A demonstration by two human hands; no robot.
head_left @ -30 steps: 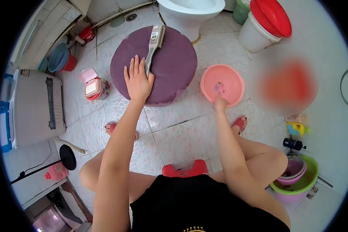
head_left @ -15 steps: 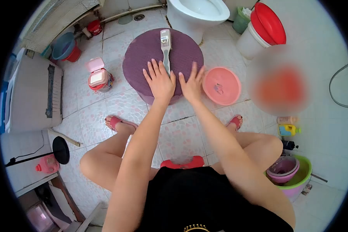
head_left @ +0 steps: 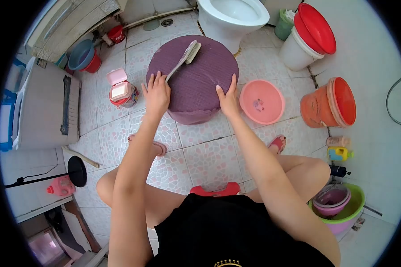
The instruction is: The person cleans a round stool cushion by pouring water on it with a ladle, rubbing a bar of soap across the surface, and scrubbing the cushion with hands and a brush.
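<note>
A round purple fabric-covered stool (head_left: 205,84) stands on the tiles in front of me. A scrub brush (head_left: 181,61) with a grey-white handle lies slanted across its top, on its side with pale bristles facing right. My left hand (head_left: 156,99) is at the stool's left rim, thumb and forefinger closed at the end of the brush handle, other fingers over the edge. At the right rim rests my right hand (head_left: 228,99), thumb on the fabric and fingers apart from it along the side. Right of this hand sits a pink basin (head_left: 263,104).
A toilet (head_left: 231,26) stands behind the stool. At right are an orange bucket (head_left: 316,107), a white bucket (head_left: 294,53) with a red basin (head_left: 316,26), and a yellow bottle (head_left: 338,154). At left are an open-lidded container (head_left: 122,93) and a washing machine (head_left: 47,107).
My hands have moved apart, from the stool's middle to its two rims. The brush handle has swung left with my left hand, and the brush has turned onto its side.
</note>
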